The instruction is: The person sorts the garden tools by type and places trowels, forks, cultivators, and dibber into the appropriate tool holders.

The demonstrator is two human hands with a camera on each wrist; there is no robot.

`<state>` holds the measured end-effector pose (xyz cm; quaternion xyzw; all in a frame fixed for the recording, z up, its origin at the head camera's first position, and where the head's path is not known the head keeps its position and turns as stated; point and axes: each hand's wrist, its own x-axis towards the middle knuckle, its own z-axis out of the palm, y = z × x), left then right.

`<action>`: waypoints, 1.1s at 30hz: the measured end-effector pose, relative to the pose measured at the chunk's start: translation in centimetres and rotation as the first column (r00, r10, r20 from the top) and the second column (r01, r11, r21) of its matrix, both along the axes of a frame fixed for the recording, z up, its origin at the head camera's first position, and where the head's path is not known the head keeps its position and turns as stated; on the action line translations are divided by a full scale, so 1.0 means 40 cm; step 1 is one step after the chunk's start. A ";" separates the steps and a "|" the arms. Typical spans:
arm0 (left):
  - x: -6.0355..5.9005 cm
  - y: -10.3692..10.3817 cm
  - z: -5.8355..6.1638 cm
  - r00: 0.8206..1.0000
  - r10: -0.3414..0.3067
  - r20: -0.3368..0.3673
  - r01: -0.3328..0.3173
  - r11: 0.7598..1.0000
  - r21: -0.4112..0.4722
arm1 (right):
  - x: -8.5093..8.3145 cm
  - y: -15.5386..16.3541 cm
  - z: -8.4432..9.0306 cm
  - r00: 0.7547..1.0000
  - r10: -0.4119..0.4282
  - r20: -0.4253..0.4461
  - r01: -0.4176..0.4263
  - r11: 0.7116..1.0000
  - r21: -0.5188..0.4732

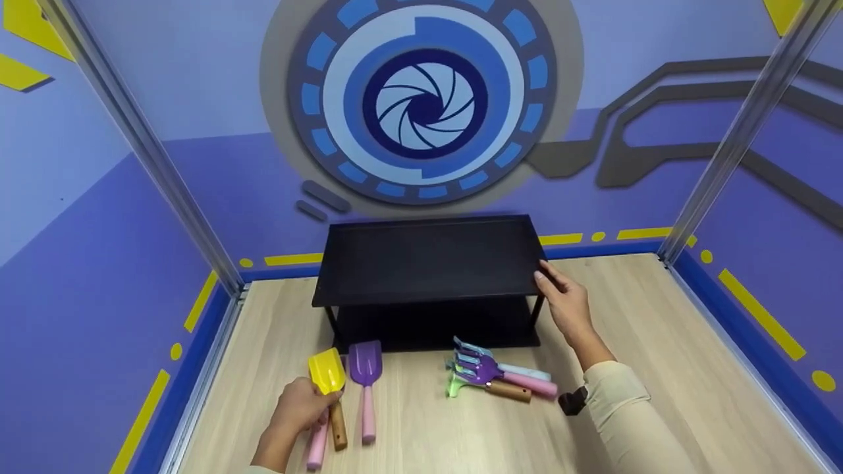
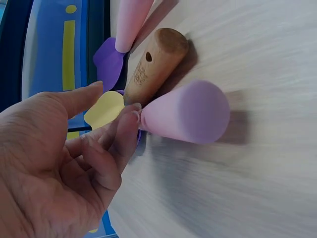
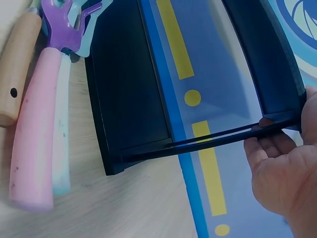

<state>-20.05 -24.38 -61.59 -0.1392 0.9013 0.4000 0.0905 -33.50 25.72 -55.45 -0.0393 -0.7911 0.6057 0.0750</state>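
My left hand [image 1: 299, 405] is at a yellow-bladed shovel [image 1: 327, 370] with a wooden handle. In the left wrist view its fingertips touch the neck of a pink handle [image 2: 185, 113], while the thumb stands apart over the yellow blade. That handle's blade is mostly hidden. Just right lies a purple shovel [image 1: 366, 363] with a pink handle. My right hand [image 1: 566, 299] holds the right edge of a black two-tier shelf [image 1: 428, 260], fingers curled at its side. Small hand forks [image 1: 484, 370] lie in a pile before the shelf, with purple, blue and green heads.
The shelf stands on a light wooden table [image 1: 421, 428], close to the blue and purple back wall [image 1: 217, 178]. Metal posts [image 1: 724, 138] mark the corners. Between shovels and forks, a stretch of table separates the two groups.
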 end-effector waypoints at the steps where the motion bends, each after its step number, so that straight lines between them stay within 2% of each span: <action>1: 0.000 0.002 0.000 1.000 0.003 0.000 -0.003 1.000 0.001 | 0.000 -0.001 -0.002 1.000 -0.009 -0.004 0.009 1.000 0.004; 11: 0.000 0.035 -0.007 1.000 0.019 -0.020 -0.020 0.999 -0.036 | -0.001 -0.009 -0.008 0.999 -0.029 -0.022 0.029 1.000 0.003; 15: 0.001 0.048 -0.010 1.000 0.007 0.019 -0.007 0.999 -0.035 | 0.003 -0.010 -0.010 0.999 -0.036 -0.013 0.036 0.999 0.003; 18: 0.000 0.054 -0.012 0.999 0.022 0.042 -0.020 0.999 -0.040 | 0.004 -0.012 -0.012 0.999 -0.036 -0.016 0.036 0.999 0.005; 27: -0.003 0.061 -0.018 0.995 0.091 0.035 -0.093 0.994 0.048 | 0.008 -0.016 -0.014 0.999 -0.046 -0.016 0.046 0.999 -0.009; 33: -0.004 0.055 -0.022 0.996 0.085 0.022 -0.086 0.993 0.081 | 0.006 -0.012 -0.017 0.998 -0.050 -0.030 0.049 0.999 -0.008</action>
